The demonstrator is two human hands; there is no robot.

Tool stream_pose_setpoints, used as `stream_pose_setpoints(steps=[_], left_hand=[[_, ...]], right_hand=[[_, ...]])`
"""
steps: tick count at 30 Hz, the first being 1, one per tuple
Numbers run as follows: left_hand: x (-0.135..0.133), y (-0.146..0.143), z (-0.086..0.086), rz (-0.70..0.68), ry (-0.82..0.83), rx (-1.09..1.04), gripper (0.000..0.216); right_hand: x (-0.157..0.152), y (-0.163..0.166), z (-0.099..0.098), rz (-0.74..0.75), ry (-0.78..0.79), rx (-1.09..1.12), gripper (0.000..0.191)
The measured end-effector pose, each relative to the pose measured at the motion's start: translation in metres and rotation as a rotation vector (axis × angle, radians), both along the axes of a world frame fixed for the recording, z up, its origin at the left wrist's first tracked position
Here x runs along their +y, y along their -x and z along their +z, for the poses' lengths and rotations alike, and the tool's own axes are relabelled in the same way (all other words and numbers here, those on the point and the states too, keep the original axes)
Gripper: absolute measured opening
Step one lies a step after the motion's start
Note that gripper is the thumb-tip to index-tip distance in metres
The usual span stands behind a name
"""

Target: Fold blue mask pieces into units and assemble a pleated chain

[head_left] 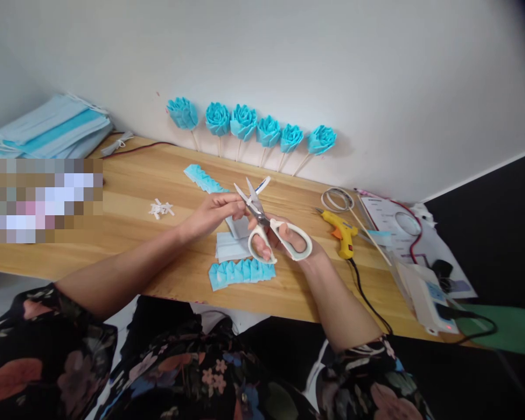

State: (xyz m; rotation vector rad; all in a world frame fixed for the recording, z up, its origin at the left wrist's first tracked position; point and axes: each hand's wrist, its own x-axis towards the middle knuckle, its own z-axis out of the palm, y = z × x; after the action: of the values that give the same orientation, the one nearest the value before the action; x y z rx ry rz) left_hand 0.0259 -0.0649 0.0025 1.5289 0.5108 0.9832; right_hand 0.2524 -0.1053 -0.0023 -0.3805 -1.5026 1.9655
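Note:
My right hand [289,239] grips white-handled scissors [266,227] with the blades apart, pointing up and left. My left hand [214,213] pinches a thin white strip [262,185] that runs between the blades. Under both hands a pale blue mask piece [231,245] lies flat on the wooden table [126,198]. A folded, pleated blue strip [240,272] rests near the table's front edge, and a second pleated blue strip [203,179] lies farther back.
Several blue fabric roses on sticks [245,125] lean against the wall. A stack of blue masks [48,128] sits far left. White scraps [161,208] lie left of my hands. A yellow glue gun [341,230], tape roll [336,199], papers and a power strip [429,297] are at right.

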Motion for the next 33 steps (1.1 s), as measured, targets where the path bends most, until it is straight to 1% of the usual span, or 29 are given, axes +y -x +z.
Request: stream_pose_setpoints(steps=[3,6,11,13,15,19,22,25,29,33], left_hand=[[0.000,0.000,0.001,0.012,-0.011,0.002,0.041],[-0.001,0.000,0.001,0.079,-0.010,0.030,0.041],[0.002,0.000,-0.003,0.171,0.112,0.014,0.030],[0.004,0.000,-0.004,0.192,0.140,-0.015,0.032],[0.005,-0.001,-0.004,0.206,0.154,-0.048,0.031],[0.005,-0.005,-0.003,0.166,0.214,-0.179,0.025],[0.007,-0.006,-0.004,0.119,0.248,-0.289,0.027],[0.008,-0.007,-0.004,0.101,0.271,-0.344,0.031],[0.007,-0.006,-0.002,0.108,0.263,-0.318,0.034],[0.005,-0.004,-0.002,0.097,0.191,-0.208,0.037]], right_hand=[[0.000,-0.001,-0.001,0.006,0.003,0.001,0.056],[-0.001,-0.001,0.001,0.031,0.001,0.020,0.056],[-0.009,0.002,0.015,0.152,-0.044,-0.010,0.059],[-0.011,0.000,0.021,0.160,-0.046,-0.046,0.058],[-0.010,-0.005,0.024,0.128,-0.044,-0.085,0.060],[-0.004,-0.014,0.025,0.054,-0.060,-0.171,0.059],[-0.001,-0.017,0.024,0.037,-0.080,-0.208,0.057],[0.000,-0.017,0.021,0.021,-0.074,-0.213,0.058],[0.003,-0.017,0.014,0.015,-0.068,-0.196,0.058],[0.005,-0.017,0.009,0.032,-0.084,-0.165,0.059]])
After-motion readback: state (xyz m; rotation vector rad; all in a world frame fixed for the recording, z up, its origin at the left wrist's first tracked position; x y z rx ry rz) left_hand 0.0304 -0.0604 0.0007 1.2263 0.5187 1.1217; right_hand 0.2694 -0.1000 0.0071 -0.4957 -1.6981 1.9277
